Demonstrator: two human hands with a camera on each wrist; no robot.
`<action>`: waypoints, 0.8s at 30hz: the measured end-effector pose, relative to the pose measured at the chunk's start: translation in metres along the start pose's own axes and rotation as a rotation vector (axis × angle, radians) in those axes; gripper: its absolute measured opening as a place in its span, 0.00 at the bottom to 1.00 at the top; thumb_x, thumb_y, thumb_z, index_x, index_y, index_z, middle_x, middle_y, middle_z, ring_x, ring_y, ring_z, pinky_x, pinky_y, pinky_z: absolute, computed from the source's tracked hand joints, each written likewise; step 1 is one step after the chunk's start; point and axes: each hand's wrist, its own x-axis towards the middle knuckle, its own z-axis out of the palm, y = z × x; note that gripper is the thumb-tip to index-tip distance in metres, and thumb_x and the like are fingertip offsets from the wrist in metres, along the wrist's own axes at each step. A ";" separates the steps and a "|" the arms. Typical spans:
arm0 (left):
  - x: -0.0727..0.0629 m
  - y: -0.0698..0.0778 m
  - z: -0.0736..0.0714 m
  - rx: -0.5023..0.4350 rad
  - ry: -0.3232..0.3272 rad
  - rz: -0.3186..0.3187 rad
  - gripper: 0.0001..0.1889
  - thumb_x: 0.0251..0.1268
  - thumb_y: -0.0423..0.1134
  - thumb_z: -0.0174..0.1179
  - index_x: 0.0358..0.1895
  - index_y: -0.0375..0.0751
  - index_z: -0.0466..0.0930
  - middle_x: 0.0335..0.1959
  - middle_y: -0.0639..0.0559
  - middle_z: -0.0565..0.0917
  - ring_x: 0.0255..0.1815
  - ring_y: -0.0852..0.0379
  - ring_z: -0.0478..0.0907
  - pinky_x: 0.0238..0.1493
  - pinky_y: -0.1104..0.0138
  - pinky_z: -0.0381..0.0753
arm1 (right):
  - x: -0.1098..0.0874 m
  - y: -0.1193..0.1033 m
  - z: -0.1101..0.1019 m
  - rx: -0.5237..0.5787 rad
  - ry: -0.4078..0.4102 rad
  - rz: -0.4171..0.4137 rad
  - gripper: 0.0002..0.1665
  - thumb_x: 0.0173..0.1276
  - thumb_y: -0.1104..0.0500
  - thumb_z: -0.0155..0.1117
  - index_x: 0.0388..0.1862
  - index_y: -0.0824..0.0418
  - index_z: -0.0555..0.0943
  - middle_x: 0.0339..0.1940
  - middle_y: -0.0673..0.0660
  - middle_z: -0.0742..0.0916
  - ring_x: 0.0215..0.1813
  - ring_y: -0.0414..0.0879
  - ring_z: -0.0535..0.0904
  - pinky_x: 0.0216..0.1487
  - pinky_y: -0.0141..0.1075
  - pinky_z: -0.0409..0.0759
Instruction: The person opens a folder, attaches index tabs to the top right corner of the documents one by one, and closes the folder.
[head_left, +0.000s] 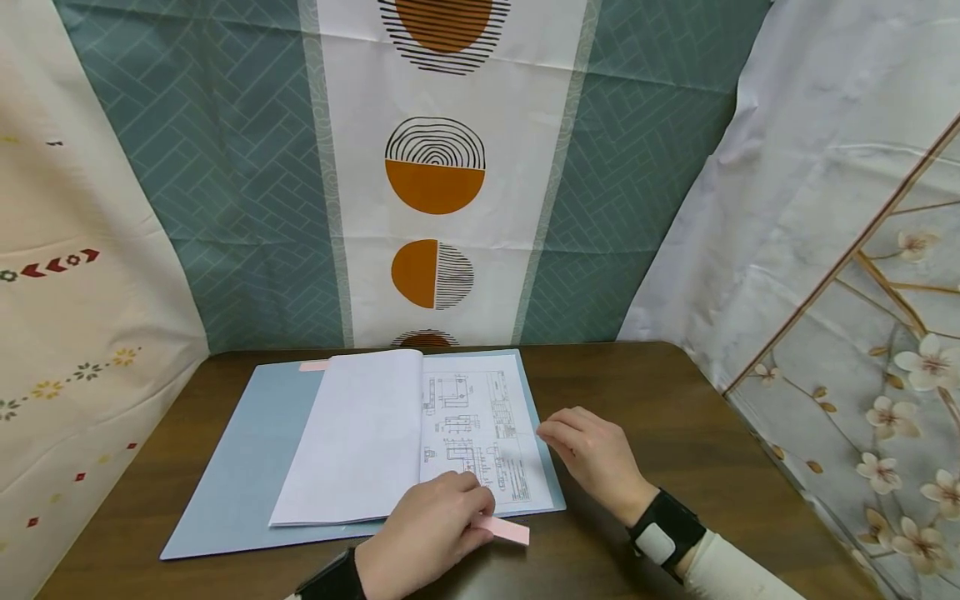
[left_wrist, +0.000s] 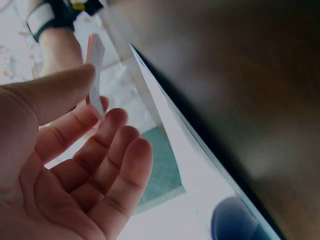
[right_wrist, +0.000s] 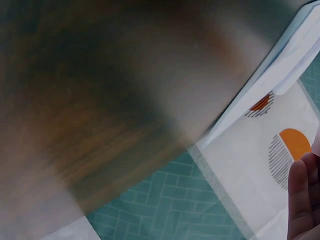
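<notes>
My left hand pinches a small pink pad of sticky notes between thumb and index finger, at the near edge of the open document. In the left wrist view the sticky-note pad stands edge-on, the other fingers loosely curled below. Beside the right edge of the drawing page is my right hand, its fingers bent together. A pale pink slip shows at its fingertips in the right wrist view, mostly cut off by the frame. Blank white pages are turned over to the left.
The document lies in a light blue folder on a dark wooden table. A pink tab sticks out at the top left, beside the turned pages. Patterned cloths hang behind and on both sides.
</notes>
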 end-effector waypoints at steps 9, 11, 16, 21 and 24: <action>-0.009 0.009 0.007 -0.047 -0.150 0.064 0.11 0.67 0.49 0.81 0.38 0.58 0.85 0.31 0.70 0.73 0.33 0.71 0.68 0.34 0.73 0.70 | -0.004 0.003 0.006 0.003 -0.058 0.023 0.21 0.55 0.68 0.91 0.46 0.54 0.93 0.43 0.46 0.91 0.43 0.42 0.86 0.45 0.39 0.90; -0.009 0.009 0.010 -0.054 -0.178 0.068 0.10 0.67 0.49 0.81 0.38 0.58 0.85 0.31 0.70 0.73 0.32 0.71 0.68 0.33 0.73 0.70 | -0.004 0.004 0.006 0.003 -0.058 0.022 0.21 0.55 0.68 0.91 0.46 0.53 0.93 0.43 0.46 0.91 0.44 0.42 0.86 0.45 0.39 0.90; -0.008 0.009 0.018 -0.052 -0.236 0.062 0.10 0.67 0.49 0.80 0.38 0.58 0.86 0.30 0.71 0.75 0.32 0.72 0.68 0.34 0.74 0.71 | -0.005 0.005 0.005 -0.004 -0.066 0.029 0.22 0.54 0.69 0.91 0.45 0.53 0.94 0.42 0.46 0.91 0.43 0.41 0.86 0.45 0.39 0.90; -0.007 0.009 0.022 -0.042 -0.251 0.059 0.10 0.66 0.48 0.81 0.39 0.58 0.87 0.30 0.71 0.76 0.32 0.71 0.69 0.35 0.74 0.72 | -0.005 0.007 0.004 -0.006 -0.063 0.031 0.22 0.52 0.69 0.92 0.45 0.54 0.94 0.42 0.46 0.91 0.42 0.41 0.85 0.45 0.38 0.90; -0.007 0.009 0.022 -0.043 -0.253 0.056 0.10 0.66 0.49 0.81 0.38 0.58 0.87 0.30 0.71 0.76 0.32 0.71 0.69 0.35 0.73 0.72 | -0.005 0.008 0.004 -0.004 -0.056 0.025 0.23 0.51 0.69 0.92 0.44 0.54 0.94 0.42 0.47 0.91 0.42 0.41 0.86 0.44 0.38 0.90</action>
